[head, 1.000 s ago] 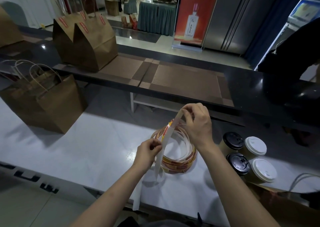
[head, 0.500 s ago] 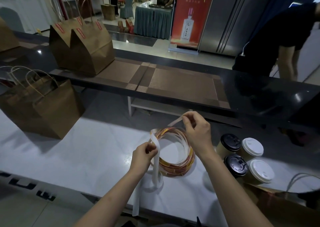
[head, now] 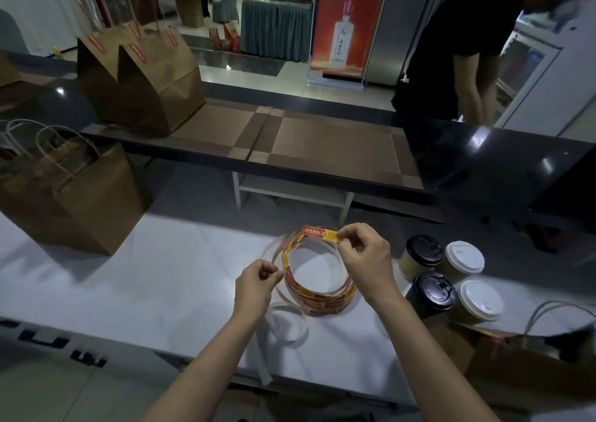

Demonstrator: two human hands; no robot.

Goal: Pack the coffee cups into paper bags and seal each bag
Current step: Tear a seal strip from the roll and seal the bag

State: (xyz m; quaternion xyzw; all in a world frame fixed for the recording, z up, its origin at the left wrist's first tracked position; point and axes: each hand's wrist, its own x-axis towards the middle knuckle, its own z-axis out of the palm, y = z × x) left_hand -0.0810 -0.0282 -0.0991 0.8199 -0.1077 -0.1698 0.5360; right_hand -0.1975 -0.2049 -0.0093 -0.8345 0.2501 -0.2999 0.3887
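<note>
Beside four cups [head: 448,279], both hands [head: 364,260] pinch sticker roll [head: 317,288]; white counter [head: 161,279] leftward open.

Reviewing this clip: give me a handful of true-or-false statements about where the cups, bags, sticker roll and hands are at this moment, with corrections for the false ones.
1. Four lidded cups stand on the counter by the person's right arm. True: two have black lids, two have white lids.
2. The right hand pinches a red and yellow sticker at the top of the sticker roll. True.
3. The left hand holds a cup. False: it pinches the white backing strip beside the roll.
4. The bag on the raised dark shelf has no stickers. False: red stickers cross its closed top.
5. The sticker roll lies inside a bag. False: it rests on the white counter.
</note>
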